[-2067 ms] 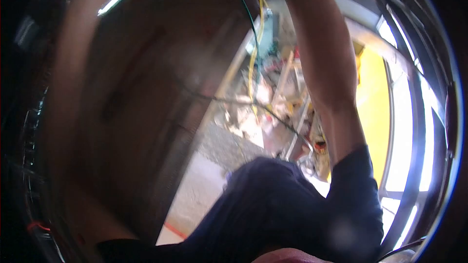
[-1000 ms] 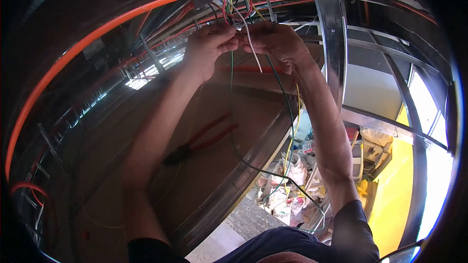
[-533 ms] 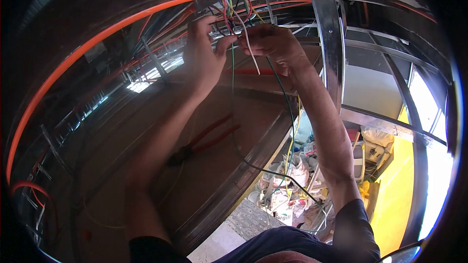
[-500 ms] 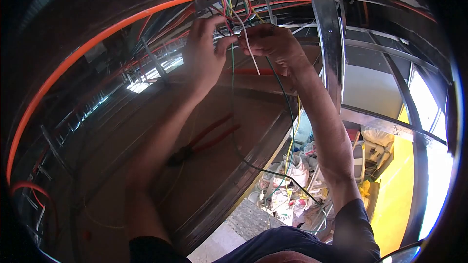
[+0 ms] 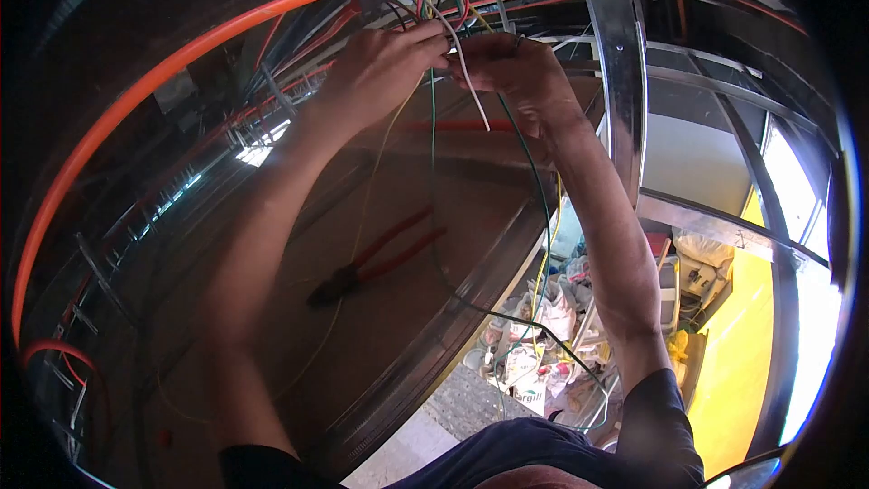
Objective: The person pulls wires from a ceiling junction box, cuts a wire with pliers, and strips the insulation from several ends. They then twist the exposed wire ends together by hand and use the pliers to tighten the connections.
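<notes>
Both my hands are raised at a bundle of coloured wires (image 5: 424, 2) that hangs from the ceiling opening. My left hand (image 5: 394, 59) has its fingers bent together at the wires; what they pinch is too small to make out. Close beside it, my right hand (image 5: 511, 68) is closed, its fingertips hidden behind a loose white wire (image 5: 469, 81). Green wires (image 5: 534, 167) run down from the hands, and a thin yellow wire (image 5: 369, 190) hangs below the left one. Red-handled pliers (image 5: 376, 261) lie on the brown panel (image 5: 407, 181) beneath.
An orange conduit (image 5: 154, 104) curves along the left and top. Metal studs (image 5: 620, 81) stand right of my right hand. Far below are bags and clutter (image 5: 552, 308), a yellow panel (image 5: 738, 344) and a grey surface (image 5: 462, 407).
My left hand has shifted right towards my right hand, and its spread fingers have closed together. The yellow wire now shows more clearly below it. My right hand has barely moved.
</notes>
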`<state>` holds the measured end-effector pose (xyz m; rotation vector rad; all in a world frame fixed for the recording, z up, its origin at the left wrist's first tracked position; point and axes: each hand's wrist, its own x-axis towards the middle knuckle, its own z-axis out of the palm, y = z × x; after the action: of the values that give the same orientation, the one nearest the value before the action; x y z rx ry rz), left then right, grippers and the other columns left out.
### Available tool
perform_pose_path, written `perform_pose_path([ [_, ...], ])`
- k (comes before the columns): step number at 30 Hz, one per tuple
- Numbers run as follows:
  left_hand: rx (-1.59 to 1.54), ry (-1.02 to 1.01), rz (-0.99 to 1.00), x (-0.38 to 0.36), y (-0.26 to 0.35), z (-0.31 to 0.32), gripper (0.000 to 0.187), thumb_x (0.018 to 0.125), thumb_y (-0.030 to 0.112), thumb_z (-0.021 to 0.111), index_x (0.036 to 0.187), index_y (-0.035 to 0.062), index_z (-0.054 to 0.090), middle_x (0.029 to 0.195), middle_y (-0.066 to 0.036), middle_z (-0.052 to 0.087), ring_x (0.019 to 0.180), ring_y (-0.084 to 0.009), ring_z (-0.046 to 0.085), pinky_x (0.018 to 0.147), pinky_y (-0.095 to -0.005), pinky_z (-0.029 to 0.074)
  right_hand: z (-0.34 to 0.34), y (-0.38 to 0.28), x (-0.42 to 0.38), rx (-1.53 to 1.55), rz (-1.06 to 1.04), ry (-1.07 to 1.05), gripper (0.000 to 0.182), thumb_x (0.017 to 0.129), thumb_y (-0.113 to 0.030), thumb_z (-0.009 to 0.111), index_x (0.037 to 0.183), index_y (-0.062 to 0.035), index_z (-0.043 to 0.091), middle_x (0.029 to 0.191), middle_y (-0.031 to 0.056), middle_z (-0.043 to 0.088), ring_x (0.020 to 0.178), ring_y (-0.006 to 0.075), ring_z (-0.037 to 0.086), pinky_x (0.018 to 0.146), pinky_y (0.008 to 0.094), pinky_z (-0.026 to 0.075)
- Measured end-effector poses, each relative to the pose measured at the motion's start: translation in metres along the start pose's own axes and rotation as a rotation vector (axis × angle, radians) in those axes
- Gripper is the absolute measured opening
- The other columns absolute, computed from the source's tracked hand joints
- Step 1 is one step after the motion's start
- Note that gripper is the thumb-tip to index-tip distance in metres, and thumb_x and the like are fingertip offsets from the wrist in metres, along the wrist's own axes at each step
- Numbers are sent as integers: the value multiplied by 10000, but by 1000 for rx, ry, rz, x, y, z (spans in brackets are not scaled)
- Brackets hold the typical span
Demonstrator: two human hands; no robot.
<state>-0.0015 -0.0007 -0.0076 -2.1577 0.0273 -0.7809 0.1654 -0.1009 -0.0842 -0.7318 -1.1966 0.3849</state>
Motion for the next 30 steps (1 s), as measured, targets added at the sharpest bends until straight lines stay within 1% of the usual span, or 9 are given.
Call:
perform_pose_path([
  [2,-65,95,171,2,-8,-2,193,895,96,638,1080,85,691,1142,-11,661,898,-290,693,761,-423,566,0,3,2,-7,-27,6,290,787,-3,728,1069,55,699,959,121,729,880,177,697,849,293,555],
  [5,-205,75,129,2,-11,5,191,927,111,622,1105,68,676,1117,-45,679,939,-302,689,791,-424,562,1,7,4,-6,-21,41,304,767,-10,733,1065,46,704,953,109,727,870,177,693,842,303,552],
  [7,-204,63,131,1,-11,4,192,938,116,616,1114,61,666,1108,-66,684,954,-311,686,794,-423,561,1,10,4,7,-69,51,239,792,18,726,1031,39,727,921,101,732,805,143,677,774,272,566],
  [15,-378,29,119,3,-16,7,192,963,116,598,1129,31,644,1087,-131,691,989,-326,683,816,-415,565,5,5,-4,-82,-119,85,240,828,-30,735,1062,18,716,952,87,729,840,138,683,799,286,574],
  [21,-383,80,163,2,-19,16,195,946,80,612,1127,17,644,1093,-140,691,983,-325,684,821,-416,565,1,0,-7,-80,-92,23,276,839,-52,747,1100,23,702,987,93,726,914,139,679,872,272,547],
  [23,-384,116,176,2,-20,19,188,853,11,623,1032,-1,677,1093,-120,663,956,-335,657,833,-422,533,-3,3,-2,-72,-82,-1,256,854,-60,742,1093,25,705,995,103,724,933,143,683,870,258,562],
  [24,-387,116,176,3,-20,19,188,853,11,623,1032,-1,677,1093,-120,663,956,-335,657,833,-422,533,-3,6,1,-11,-69,4,282,860,-66,745,1118,36,690,993,107,724,922,154,688,867,266,559],
  [26,-349,75,204,4,-21,16,171,944,58,602,1095,13,669,1098,-130,692,985,-319,683,831,-406,557,-6,8,6,50,-54,8,309,866,-72,748,1142,47,675,991,112,724,910,164,693,864,275,557],
  [30,-320,53,198,3,-24,14,165,946,47,593,1084,6,674,1093,-129,693,983,-319,682,837,-399,552,0,-9,6,-90,-2,13,309,880,-78,733,1142,71,664,964,116,723,887,181,704,834,279,576],
])
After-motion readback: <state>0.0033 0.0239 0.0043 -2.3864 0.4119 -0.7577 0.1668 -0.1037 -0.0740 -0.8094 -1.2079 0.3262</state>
